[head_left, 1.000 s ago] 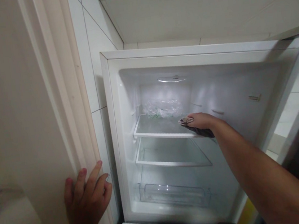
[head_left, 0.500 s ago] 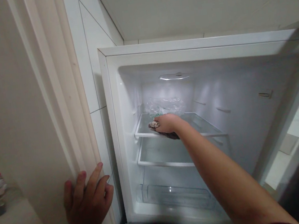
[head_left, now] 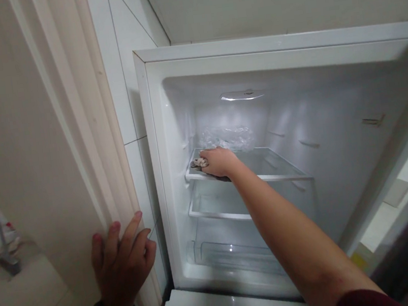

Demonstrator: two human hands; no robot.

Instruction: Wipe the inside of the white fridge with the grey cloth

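My right hand (head_left: 219, 161) reaches into the open fridge and presses a crumpled cloth (head_left: 199, 163) onto the left front of the upper glass shelf (head_left: 265, 163). Its fingers are closed over the cloth. Behind the hand, at the back of that shelf, lies a clear plastic bag (head_left: 229, 139). My left hand (head_left: 122, 262) rests flat on the cream door frame (head_left: 86, 137) left of the fridge, fingers spread, holding nothing. A dark watch sits on that wrist.
The fridge (head_left: 149, 130) stands against a white tiled wall (head_left: 121, 83). Below the upper shelf are a second glass shelf (head_left: 214, 206) and a clear drawer (head_left: 235, 256). The fridge door (head_left: 396, 174) hangs open at the right. A metal stand (head_left: 2, 237) is at far left.
My right hand has slid the cloth from the right side of the upper shelf to its left front corner. The left hand has stayed on the door frame.
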